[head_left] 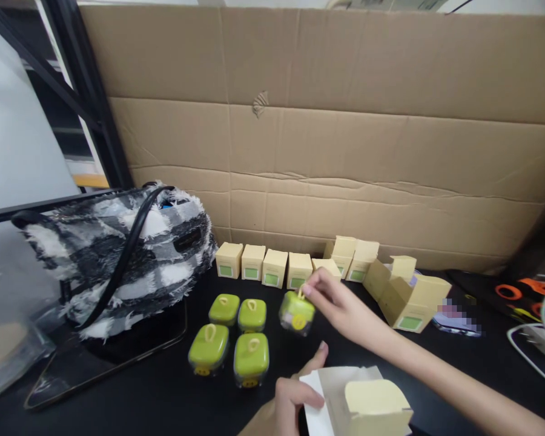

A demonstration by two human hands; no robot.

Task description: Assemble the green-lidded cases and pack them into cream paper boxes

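Note:
My right hand [329, 297] reaches in from the right and pinches the yellow loop on the lid of a small clear container [297, 312] with a green lid. This container hangs slightly blurred above the black table, with a round yellow face sticker on its side. At the bottom edge, my left hand [295, 396] grips an opened cream cardboard box [376, 409], whose flaps stand up; the inside is partly hidden. Left of the held container stand several like it, among them a front-left container [209, 348] and a front-right container [251, 357], loops upward.
A row of closed cream boxes [275, 266] runs along the back, before a tall cardboard panel [327, 121]. Opened boxes [409, 297] stand to the right. A shaggy checked bag [140, 260] sits at left. White cables [533, 357] and orange-black items [522, 293] lie at far right.

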